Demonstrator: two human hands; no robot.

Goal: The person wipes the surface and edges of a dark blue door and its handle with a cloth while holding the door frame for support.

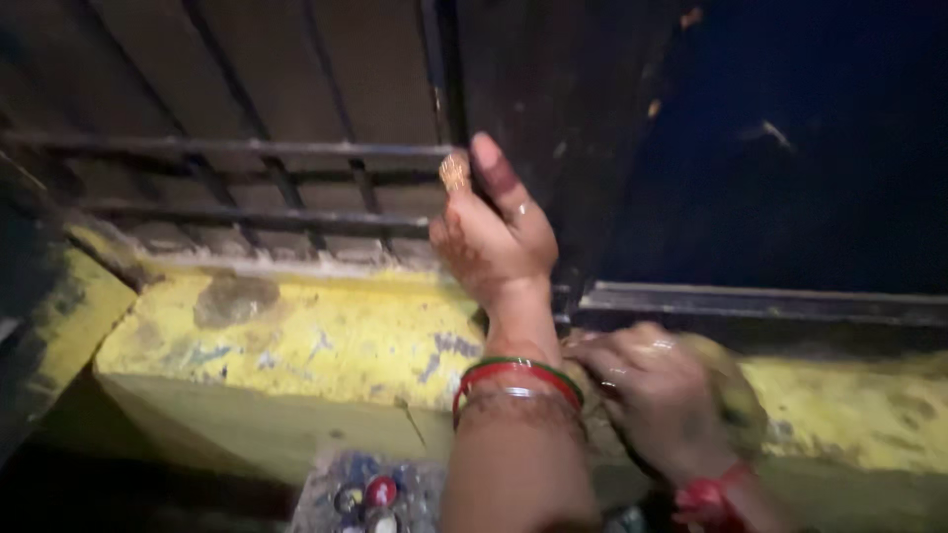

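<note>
Nearest the camera, low in the frame, the left forearm fills the view, and below it a patch of patterned fabric point(370, 491) with round red and dark shapes is cut off by the bottom edge; what it is, I cannot tell. Red and green bangles point(515, 373) ring the left wrist. Just to the right of them, the right hand point(654, 387) is blurred, with a red thread point(713, 495) at its wrist. Its fingers are curled over a rounded, yellowish-brown lump point(733, 395) that sits on the ledge; the hand covers most of it, so its kind is hard to make out. The grip looks closed on the lump, rings showing on two fingers.

Under both hands runs the yellow painted ledge point(316, 336), scuffed, with grey and blue patches where paint has gone.

Up beyond the bangles, the left hand point(494, 232) is raised, back toward the camera, fingers bent in and the thumb standing up. It pinches a small golden, grainy piece point(454, 172) at its fingertips, held against the edge of the dark door frame point(553, 109). A ring glints on one finger.

Left of that hand, dark metal bars point(227, 183) of a grille cross the opening. To the right of it, a dark blue panel point(810, 158) is nearly lost in shadow.
</note>
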